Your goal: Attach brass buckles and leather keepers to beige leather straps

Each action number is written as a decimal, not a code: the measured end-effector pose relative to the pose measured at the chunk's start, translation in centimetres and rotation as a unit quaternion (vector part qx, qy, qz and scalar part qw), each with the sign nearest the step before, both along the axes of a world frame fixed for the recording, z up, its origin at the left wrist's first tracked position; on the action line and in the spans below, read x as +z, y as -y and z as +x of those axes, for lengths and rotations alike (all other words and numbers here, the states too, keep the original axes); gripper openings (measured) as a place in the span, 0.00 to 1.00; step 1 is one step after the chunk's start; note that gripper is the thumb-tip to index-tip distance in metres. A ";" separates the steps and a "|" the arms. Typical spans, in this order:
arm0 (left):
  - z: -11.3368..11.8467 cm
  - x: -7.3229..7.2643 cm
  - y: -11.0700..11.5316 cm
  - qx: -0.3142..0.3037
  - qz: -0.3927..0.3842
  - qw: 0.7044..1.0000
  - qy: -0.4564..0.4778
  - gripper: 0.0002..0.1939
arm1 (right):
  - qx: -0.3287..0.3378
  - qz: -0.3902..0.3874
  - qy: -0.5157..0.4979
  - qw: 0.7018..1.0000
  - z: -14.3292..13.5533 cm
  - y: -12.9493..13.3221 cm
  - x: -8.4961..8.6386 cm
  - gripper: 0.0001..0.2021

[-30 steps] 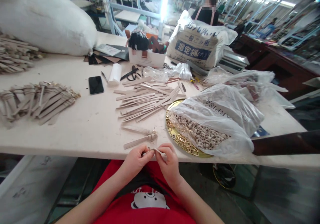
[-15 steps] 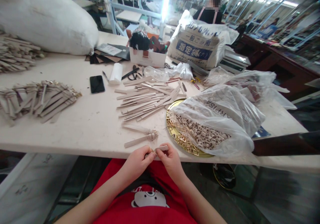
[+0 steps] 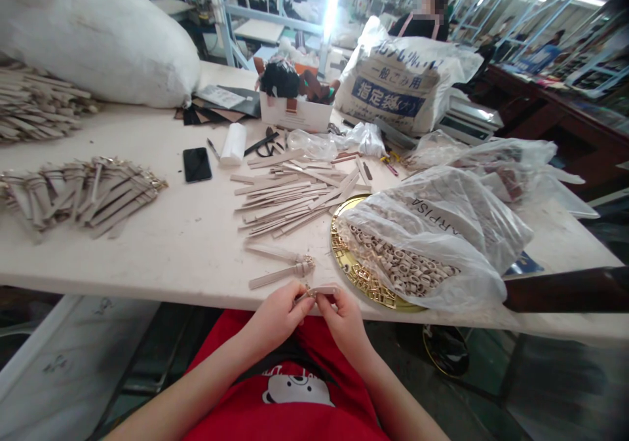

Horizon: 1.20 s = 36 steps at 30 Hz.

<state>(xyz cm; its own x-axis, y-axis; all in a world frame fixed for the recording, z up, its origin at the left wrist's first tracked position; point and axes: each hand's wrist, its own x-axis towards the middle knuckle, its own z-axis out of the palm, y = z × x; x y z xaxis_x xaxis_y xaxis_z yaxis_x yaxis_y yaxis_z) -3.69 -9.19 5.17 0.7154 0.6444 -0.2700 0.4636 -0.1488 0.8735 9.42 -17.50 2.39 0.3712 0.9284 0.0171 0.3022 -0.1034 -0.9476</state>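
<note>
My left hand (image 3: 282, 313) is closed, thumb and fingers pinching a short beige strap near its small gold buckle, at the table's front edge. Facing it, my right hand (image 3: 344, 320) grips the free part of the same strap (image 3: 326, 289), which bends between the hands. My fingers hide part of the buckle. Just beyond lie two buckled straps (image 3: 280, 275), one above the other. Farther back is a loose pile of plain beige strips (image 3: 289, 198). To the right, a gold round tray (image 3: 339, 254) bears gold buckles (image 3: 366, 284) and a plastic bag (image 3: 457, 231) with many beige loops (image 3: 407, 264).
Bundled buckled straps (image 3: 93, 195) lie at left, with a larger strip stack (image 3: 39, 103) and a big white sack (image 3: 108, 35) behind. A phone (image 3: 197, 165), a white roll (image 3: 232, 144), a filled box (image 3: 295, 111) and a printed bag (image 3: 393, 87) stand farther back. A person (image 3: 427, 18) is beyond.
Both hands stay together at the table edge, and the strap's free part now looks more bent. The whole view has shifted slightly.
</note>
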 end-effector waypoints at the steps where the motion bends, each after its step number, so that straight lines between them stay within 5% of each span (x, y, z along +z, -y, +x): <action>1: 0.0 0.1 0.0 -0.006 0.004 1.000 0.002 0.10 | -0.006 -0.005 -0.012 1.000 0.0 -0.1 -0.2 0.06; 12: 0.0 -1.7 0.0 0.082 -0.109 0.989 0.057 0.10 | 0.033 0.006 0.089 0.996 -0.7 0.1 -0.4 0.06; 17: -0.1 -1.6 -0.3 0.005 -0.075 0.996 0.049 0.11 | 0.036 -0.029 0.201 0.978 3.1 0.2 -0.7 0.08; 20: 0.1 -1.8 -0.5 0.041 -0.057 0.997 0.028 0.13 | -0.041 -0.104 0.348 0.931 6.3 -0.9 -0.9 0.09; 25: 0.4 -2.1 -0.5 0.059 -0.049 0.996 0.034 0.13 | -0.009 -0.223 0.505 0.834 7.9 -3.1 -1.7 0.07; 36: 0.9 -1.7 -0.2 0.038 -0.018 0.999 0.019 0.11 | 0.005 -0.195 0.413 0.890 7.9 -3.5 -3.2 0.06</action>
<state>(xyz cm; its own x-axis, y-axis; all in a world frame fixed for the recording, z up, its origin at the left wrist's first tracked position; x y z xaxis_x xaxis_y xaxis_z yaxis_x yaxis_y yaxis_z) -2.76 -8.95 3.47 0.6755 0.6873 -0.2671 0.4390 -0.0838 0.8946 17.28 -14.02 -0.77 0.3729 0.9268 -0.0437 0.8817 -0.3686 -0.2947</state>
